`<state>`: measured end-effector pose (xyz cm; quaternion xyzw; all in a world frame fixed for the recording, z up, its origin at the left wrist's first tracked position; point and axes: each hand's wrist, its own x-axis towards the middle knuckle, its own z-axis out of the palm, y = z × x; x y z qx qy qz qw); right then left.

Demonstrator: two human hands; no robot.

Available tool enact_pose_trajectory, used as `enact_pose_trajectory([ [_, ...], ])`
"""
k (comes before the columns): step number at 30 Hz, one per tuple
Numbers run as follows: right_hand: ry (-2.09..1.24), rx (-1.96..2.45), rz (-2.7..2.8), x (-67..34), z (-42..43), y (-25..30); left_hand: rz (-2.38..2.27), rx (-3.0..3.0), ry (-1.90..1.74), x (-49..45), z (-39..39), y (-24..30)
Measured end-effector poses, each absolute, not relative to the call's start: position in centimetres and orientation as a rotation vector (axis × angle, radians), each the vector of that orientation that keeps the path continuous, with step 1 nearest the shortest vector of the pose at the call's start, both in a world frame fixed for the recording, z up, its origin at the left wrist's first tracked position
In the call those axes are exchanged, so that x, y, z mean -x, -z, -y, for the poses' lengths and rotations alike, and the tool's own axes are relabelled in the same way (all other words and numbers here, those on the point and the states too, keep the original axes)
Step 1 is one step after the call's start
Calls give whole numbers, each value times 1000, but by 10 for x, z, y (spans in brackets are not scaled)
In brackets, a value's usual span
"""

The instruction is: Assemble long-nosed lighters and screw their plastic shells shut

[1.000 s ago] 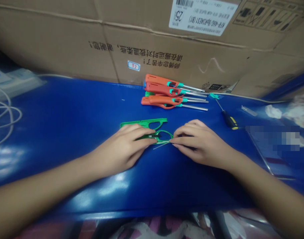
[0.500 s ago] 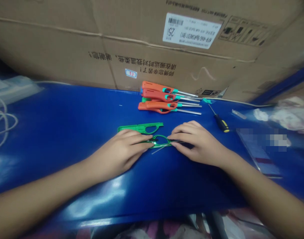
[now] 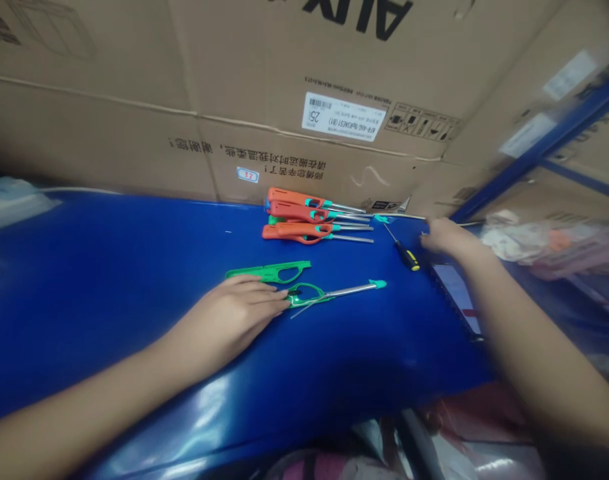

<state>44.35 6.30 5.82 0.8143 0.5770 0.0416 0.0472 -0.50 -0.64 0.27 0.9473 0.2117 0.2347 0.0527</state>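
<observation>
My left hand rests over the handle end of an opened green lighter, its fingers closed on it. From that lighter a metal tube with a teal tip points right, and a thin wire sticks out below. The other green handle shell lies just behind, near my left fingers. At the far right of the table, my right hand is lowered with its fingers drawn together. Whatever is at those fingertips is too blurred to make out. A black and yellow screwdriver lies just left of that hand.
Several orange and red lighters are piled against a large cardboard box behind the blue table. A phone-like flat device lies under my right forearm. Crumpled plastic bags sit at the right.
My right hand has left the green lighter's tube and moved right and away, past the screwdriver. My left hand stays on the lighter. The camera view has shifted.
</observation>
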Motion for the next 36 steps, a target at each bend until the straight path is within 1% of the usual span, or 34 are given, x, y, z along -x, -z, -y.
enact_pose_trajectory([
  [3,-21,-2496,-1532,-471,-69,-54,-639,-2889,-709,5,6,-2],
  [9,66,-2496,-1498,-487,-72,-46,-637,-2878,-712,3,5,-3],
  [19,285,-2472,-1799,-451,-96,-37,-627,-2871,-720,4,4,-2],
  [28,109,-2384,-2127,-432,-121,-32,-631,-2867,-716,4,5,-1],
  [33,28,-2437,-2229,-422,-117,-35,-637,-2853,-728,5,6,0],
  [36,-23,-2470,-2363,-398,-104,-45,-637,-2839,-722,5,5,1],
])
